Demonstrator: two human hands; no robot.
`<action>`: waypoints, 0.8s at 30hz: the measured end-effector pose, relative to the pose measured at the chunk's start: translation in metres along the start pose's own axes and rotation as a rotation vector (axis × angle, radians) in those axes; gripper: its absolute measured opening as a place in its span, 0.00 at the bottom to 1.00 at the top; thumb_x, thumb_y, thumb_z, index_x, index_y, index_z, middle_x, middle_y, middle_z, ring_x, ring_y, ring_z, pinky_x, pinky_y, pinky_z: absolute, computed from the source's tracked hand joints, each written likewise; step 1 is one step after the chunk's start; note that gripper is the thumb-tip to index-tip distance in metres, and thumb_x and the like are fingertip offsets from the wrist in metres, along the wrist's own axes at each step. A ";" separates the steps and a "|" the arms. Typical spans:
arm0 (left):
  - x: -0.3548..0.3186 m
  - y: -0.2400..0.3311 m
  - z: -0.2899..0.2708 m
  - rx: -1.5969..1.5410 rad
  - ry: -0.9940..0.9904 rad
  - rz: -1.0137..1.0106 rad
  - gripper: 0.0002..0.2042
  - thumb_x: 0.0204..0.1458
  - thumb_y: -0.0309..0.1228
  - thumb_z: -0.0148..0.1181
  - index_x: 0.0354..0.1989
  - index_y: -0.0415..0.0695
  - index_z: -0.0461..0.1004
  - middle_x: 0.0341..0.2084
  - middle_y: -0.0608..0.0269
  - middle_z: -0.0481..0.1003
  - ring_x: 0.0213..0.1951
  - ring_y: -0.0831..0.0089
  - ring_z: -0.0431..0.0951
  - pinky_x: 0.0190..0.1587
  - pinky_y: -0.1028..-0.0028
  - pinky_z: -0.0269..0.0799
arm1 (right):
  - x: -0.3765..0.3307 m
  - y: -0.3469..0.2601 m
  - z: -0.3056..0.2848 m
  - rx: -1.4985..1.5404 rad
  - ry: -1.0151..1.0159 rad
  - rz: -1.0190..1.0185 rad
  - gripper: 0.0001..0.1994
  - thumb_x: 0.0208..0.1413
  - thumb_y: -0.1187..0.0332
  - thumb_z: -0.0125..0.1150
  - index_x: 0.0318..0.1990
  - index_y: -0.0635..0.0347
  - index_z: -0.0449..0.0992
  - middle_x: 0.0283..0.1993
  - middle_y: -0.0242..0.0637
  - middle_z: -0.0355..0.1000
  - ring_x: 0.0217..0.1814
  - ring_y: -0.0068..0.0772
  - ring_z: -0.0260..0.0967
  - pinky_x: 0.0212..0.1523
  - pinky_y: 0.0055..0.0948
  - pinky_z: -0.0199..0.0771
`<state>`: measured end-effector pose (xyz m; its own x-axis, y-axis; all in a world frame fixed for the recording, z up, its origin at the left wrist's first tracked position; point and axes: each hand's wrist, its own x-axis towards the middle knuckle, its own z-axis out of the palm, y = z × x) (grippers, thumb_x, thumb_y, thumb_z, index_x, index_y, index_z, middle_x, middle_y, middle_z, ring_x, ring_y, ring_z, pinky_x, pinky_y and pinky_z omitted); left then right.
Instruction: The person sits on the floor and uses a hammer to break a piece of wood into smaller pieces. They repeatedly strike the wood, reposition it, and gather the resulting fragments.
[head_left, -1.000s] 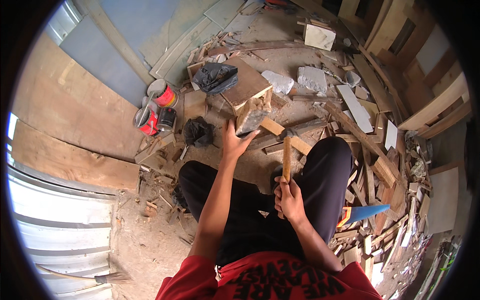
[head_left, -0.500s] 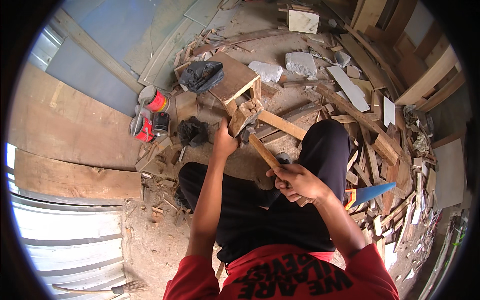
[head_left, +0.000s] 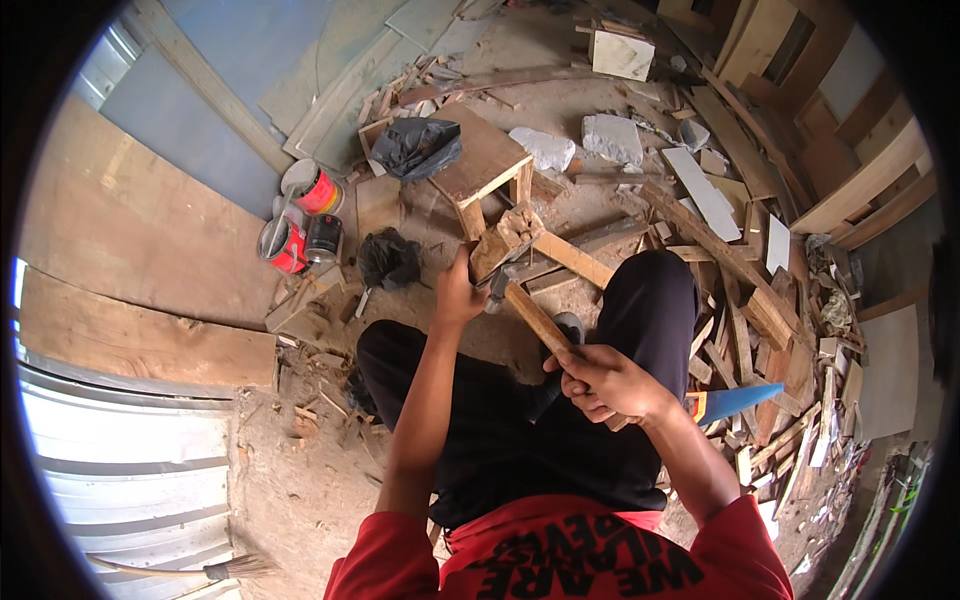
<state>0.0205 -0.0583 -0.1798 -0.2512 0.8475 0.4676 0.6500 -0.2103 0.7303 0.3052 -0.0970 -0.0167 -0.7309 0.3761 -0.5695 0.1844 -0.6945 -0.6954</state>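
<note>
The left hand (head_left: 458, 292) is gripping a rough block (head_left: 505, 238) of pale, weathered wood, fingers closed on its near end, holding it tilted just near of the small stool (head_left: 490, 160). The block is looking chunky and splintered, with a ragged far end. The right hand (head_left: 598, 382) is clamping the wooden handle of a hammer (head_left: 528, 312); the handle is running far-left from the fist, and its dark head is sitting right at the block's underside, beside the left fingers. Both are lying over the gap between the person's black-trousered knees. A black bag (head_left: 415, 145) is resting on the stool. Red tins (head_left: 300, 215) are standing to the left, and a blue saw (head_left: 735, 402) is lying to the right among scraps.
</note>
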 end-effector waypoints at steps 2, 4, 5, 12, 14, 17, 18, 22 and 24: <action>0.002 0.005 0.003 -0.011 0.031 0.021 0.27 0.41 0.27 0.70 0.53 0.41 0.69 0.35 0.42 0.78 0.42 0.44 0.79 0.37 0.60 0.76 | 0.003 0.005 0.000 -0.046 0.043 -0.015 0.16 0.71 0.59 0.46 0.52 0.65 0.67 0.26 0.25 0.54 0.18 0.13 0.46 0.14 0.17 0.44; 0.005 0.007 0.003 -0.030 0.032 0.029 0.26 0.41 0.27 0.70 0.52 0.41 0.71 0.35 0.42 0.79 0.41 0.45 0.80 0.37 0.61 0.77 | 0.004 0.005 0.006 -0.114 0.088 -0.015 0.16 0.71 0.59 0.47 0.52 0.64 0.67 0.26 0.24 0.54 0.17 0.13 0.46 0.14 0.18 0.45; 0.006 0.007 0.002 -0.038 0.033 0.034 0.25 0.42 0.27 0.70 0.52 0.41 0.72 0.35 0.42 0.79 0.41 0.46 0.80 0.37 0.61 0.77 | 0.003 0.005 0.008 -0.148 0.109 -0.017 0.16 0.71 0.59 0.47 0.53 0.64 0.67 0.26 0.24 0.54 0.17 0.13 0.45 0.14 0.18 0.45; 0.007 -0.004 -0.001 -0.146 0.073 0.023 0.26 0.42 0.28 0.70 0.53 0.40 0.73 0.36 0.44 0.79 0.41 0.50 0.82 0.39 0.67 0.77 | 0.004 -0.011 0.005 -0.312 0.104 0.062 0.16 0.71 0.58 0.47 0.53 0.63 0.66 0.25 0.24 0.54 0.17 0.12 0.44 0.14 0.17 0.45; 0.009 -0.002 0.001 -0.134 0.090 0.053 0.26 0.42 0.28 0.70 0.53 0.40 0.73 0.36 0.44 0.79 0.41 0.50 0.82 0.39 0.68 0.77 | 0.002 -0.015 0.006 -0.266 0.099 0.067 0.16 0.71 0.58 0.47 0.52 0.63 0.66 0.25 0.23 0.54 0.17 0.12 0.44 0.14 0.17 0.45; 0.009 0.004 0.001 -0.140 0.115 0.058 0.25 0.43 0.29 0.70 0.53 0.40 0.73 0.35 0.44 0.79 0.41 0.49 0.82 0.39 0.66 0.77 | 0.003 -0.013 0.003 -0.239 0.100 0.055 0.16 0.71 0.58 0.47 0.52 0.63 0.66 0.25 0.24 0.54 0.18 0.12 0.44 0.14 0.16 0.44; 0.010 0.004 0.002 -0.106 0.115 0.073 0.25 0.43 0.29 0.70 0.52 0.40 0.73 0.35 0.44 0.79 0.41 0.50 0.82 0.39 0.66 0.77 | 0.002 -0.014 0.002 -0.189 0.079 0.055 0.16 0.71 0.58 0.47 0.51 0.64 0.66 0.25 0.24 0.54 0.18 0.12 0.44 0.14 0.17 0.44; 0.012 -0.002 0.002 -0.056 0.124 0.110 0.25 0.43 0.31 0.71 0.52 0.39 0.73 0.36 0.45 0.80 0.41 0.54 0.83 0.39 0.64 0.77 | 0.000 -0.019 0.003 -0.073 0.033 0.043 0.16 0.71 0.58 0.47 0.50 0.64 0.67 0.26 0.24 0.54 0.18 0.12 0.46 0.14 0.17 0.45; 0.013 -0.004 0.004 -0.105 0.097 0.048 0.27 0.43 0.33 0.72 0.53 0.39 0.73 0.38 0.47 0.80 0.42 0.57 0.83 0.41 0.64 0.77 | -0.001 -0.020 0.002 -0.082 0.047 0.031 0.16 0.71 0.59 0.48 0.50 0.64 0.67 0.26 0.24 0.54 0.18 0.11 0.46 0.14 0.17 0.46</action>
<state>0.0179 -0.0448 -0.1789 -0.2930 0.7853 0.5453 0.5856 -0.3034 0.7517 0.3010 -0.0850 -0.0009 -0.6929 0.3850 -0.6096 0.2606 -0.6546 -0.7097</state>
